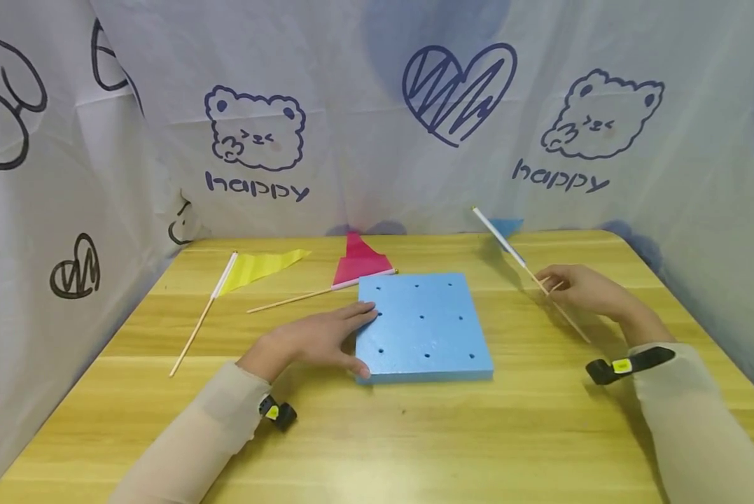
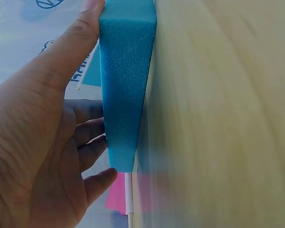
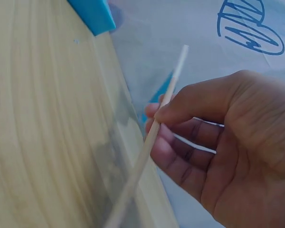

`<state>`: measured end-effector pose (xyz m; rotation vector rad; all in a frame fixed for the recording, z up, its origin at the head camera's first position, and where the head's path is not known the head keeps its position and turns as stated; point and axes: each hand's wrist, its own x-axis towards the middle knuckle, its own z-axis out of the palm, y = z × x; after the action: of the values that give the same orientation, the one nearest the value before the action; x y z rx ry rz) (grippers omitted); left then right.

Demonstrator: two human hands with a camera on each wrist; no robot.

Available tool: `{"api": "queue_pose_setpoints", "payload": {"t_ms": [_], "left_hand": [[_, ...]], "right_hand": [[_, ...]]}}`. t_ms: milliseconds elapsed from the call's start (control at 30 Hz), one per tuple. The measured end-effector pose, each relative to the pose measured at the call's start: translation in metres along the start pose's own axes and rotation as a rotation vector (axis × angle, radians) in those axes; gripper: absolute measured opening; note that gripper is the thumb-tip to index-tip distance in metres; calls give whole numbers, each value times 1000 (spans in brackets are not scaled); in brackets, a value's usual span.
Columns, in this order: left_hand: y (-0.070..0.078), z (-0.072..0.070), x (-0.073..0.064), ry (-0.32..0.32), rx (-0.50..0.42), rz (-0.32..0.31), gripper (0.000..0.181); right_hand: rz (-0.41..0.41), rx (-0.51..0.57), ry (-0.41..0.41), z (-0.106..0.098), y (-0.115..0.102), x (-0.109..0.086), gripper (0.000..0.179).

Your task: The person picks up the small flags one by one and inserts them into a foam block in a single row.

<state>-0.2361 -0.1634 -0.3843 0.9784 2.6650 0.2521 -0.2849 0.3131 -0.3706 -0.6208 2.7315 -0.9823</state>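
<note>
A light-blue square block (image 1: 408,336) with several small holes in its top lies on the table. My left hand (image 1: 326,336) rests along its left side, fingertips over the top edge and thumb at the near corner; in the left wrist view the fingers reach across the block's (image 2: 126,85) edge. My right hand (image 1: 584,288) pinches the wooden stick of a small blue flag (image 1: 500,236) between thumb and fingers, to the right of the block. The stick slants up to the left, its white sleeve at the top. In the right wrist view the flag's stick (image 3: 140,164) crosses the fingertips.
A yellow flag (image 1: 194,332) lies at the left of the wooden table (image 1: 414,448). Behind the block lies a pink flag (image 1: 360,266), its stick partly beside the block's far left corner. A white printed curtain (image 1: 364,126) stands along the back and sides.
</note>
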Motion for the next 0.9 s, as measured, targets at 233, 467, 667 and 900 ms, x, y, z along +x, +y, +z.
{"api": "queue_pose_setpoints", "payload": {"t_ms": [233, 467, 667, 900], "left_hand": [[0, -1, 1, 3, 0, -3, 116], [2, -2, 1, 3, -3, -9, 115], [2, -2, 1, -2, -2, -15, 115], [2, -3, 2, -3, 10, -12, 115]], "right_hand": [[-15, 163, 28, 0, -12, 4, 44], [3, 259, 55, 3, -20, 8, 48], [-13, 312, 103, 7, -29, 12, 49], [-54, 306, 183, 15, -46, 18, 46]]}}
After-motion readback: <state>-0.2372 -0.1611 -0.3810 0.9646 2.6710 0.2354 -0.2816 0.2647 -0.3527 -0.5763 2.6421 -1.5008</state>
